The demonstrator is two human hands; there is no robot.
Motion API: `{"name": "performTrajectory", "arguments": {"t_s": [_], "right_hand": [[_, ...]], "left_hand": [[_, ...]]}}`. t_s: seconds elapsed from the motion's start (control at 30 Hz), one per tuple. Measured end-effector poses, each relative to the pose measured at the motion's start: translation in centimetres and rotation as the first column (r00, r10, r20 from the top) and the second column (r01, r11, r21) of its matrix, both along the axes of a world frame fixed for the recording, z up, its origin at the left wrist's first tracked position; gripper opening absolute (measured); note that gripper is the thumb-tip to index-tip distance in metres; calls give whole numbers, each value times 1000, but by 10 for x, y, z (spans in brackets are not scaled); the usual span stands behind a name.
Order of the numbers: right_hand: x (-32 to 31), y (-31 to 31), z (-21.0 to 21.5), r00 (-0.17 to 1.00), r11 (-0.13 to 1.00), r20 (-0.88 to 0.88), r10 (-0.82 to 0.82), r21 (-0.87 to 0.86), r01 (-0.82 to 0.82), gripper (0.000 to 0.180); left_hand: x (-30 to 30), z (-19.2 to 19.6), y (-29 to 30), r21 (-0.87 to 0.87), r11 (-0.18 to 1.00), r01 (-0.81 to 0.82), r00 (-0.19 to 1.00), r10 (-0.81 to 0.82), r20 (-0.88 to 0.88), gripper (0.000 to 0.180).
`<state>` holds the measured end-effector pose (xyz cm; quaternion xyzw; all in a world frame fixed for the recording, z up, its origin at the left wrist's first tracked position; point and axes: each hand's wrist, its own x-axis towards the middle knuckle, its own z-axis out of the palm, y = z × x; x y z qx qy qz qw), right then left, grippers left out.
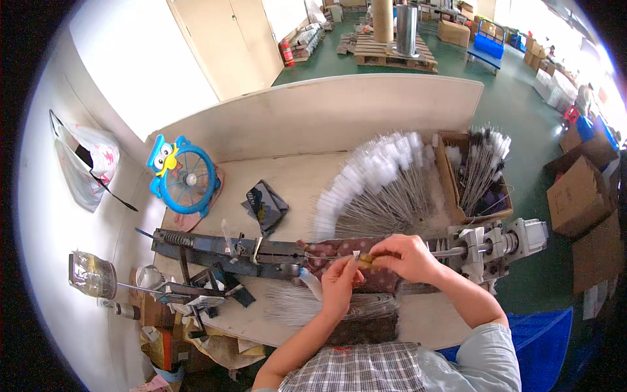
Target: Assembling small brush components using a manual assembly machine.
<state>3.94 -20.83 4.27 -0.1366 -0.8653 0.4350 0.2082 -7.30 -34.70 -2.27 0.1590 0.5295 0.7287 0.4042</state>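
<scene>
My left hand (341, 282) is closed in a pinch over a dark red spotted cloth (379, 282), with a small white bit at its fingertips. My right hand (410, 259) is closed close beside it, fingertips bent down around a small yellowish piece (367, 260). What either pinch holds is too small to make out. A thin wire runs leftward from the fingers toward a dark metal rail (215, 251). Below my hands lies a bundle of thin wire stems (297, 306). Beyond them, many white-bristled wire brushes (372, 176) are spread in a fan.
A cardboard box (450, 189) of brushes stands right of the fan. A motor-like metal unit (496, 248) sits at the bench's right end. Left are a blue cartoon fan (189, 179) and a dark folded cloth (266, 208). A low board (326, 111) edges the bench's far side.
</scene>
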Motion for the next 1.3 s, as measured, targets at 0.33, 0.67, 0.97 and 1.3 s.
{"name": "performTrajectory", "arguments": {"t_s": [0.33,0.67,0.97,1.3], "right_hand": [[-57,-18,3,997,815,-55,-49,575,72,18],[-73,-23,2,954,999,299,31,-19,-26,22],[-76,-66,-8,984,852,-15,-178,499,162,35],[-62,-46,-14,978,799,-207,-39,581,155,24]], "left_hand": [[-17,16,-20,-73,961,-266,947,274,167,14],[-25,21,-28,-73,997,-27,989,37,143,31],[-26,12,-22,170,945,-278,870,173,462,35],[-17,19,-14,151,924,-350,875,266,404,10]]}}
